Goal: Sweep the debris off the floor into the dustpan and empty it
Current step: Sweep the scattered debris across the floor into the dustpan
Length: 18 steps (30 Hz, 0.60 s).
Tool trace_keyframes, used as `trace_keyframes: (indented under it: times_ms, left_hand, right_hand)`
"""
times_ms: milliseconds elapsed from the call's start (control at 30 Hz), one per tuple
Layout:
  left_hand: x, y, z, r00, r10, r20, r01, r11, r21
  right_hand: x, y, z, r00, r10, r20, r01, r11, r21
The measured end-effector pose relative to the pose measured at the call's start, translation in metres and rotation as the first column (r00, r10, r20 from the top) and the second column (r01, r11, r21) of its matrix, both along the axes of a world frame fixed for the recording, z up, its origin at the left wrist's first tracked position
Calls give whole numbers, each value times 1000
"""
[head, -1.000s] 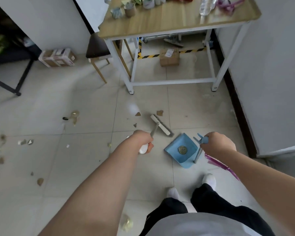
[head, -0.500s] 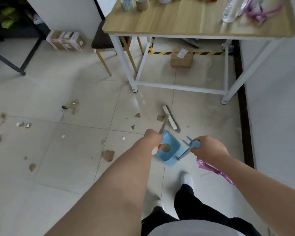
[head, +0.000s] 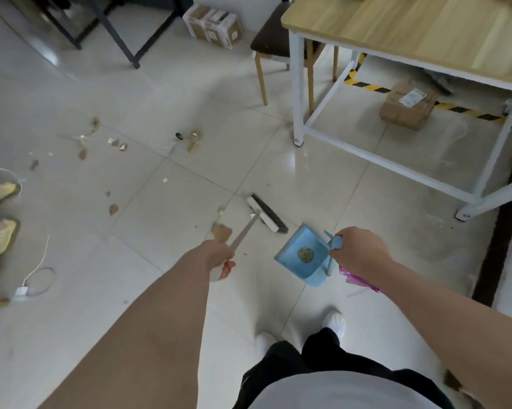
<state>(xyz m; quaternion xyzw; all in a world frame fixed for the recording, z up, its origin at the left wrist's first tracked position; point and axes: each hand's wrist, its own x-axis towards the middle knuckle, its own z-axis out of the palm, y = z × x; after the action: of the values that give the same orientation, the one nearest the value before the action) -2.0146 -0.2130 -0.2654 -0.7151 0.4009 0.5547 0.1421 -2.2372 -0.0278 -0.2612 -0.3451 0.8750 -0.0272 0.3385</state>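
My left hand [head: 216, 258] grips the handle of a small white broom [head: 266, 213], whose dark bristles rest on the tile just left of the dustpan. My right hand [head: 359, 253] holds the handle of the blue dustpan [head: 303, 256], tilted above the floor, with a round brownish scrap lying in it. A pink strip hangs under my right wrist. A brown paper scrap [head: 221, 232] lies right beside the broom handle. More debris [head: 193, 139] is scattered to the left across the tiles.
A wooden table with white legs [head: 298, 93] stands at the right, a cardboard box [head: 406, 109] under it and a chair [head: 274, 51] beside it. Another person's feet in yellow shoes [head: 4, 214] are at the left edge, near a white cable and charger [head: 30, 278].
The view has swung left and I have stepped that way. The broom head moved left off the dustpan's mouth, and the dustpan came along, still carrying its scrap.
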Motion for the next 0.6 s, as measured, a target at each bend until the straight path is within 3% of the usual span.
trace_keyframes:
  times_ms: [333, 600]
  left_hand:
    - [152, -1, 18, 993, 103, 65, -100, 994, -47]
    - [187, -15, 30, 992, 112, 49, -103, 980, -168]
  right_hand:
    - [83, -53, 3, 989, 143, -35, -145, 986, -78]
    - [123, -81, -1, 952, 300, -64, -304, 949, -81]
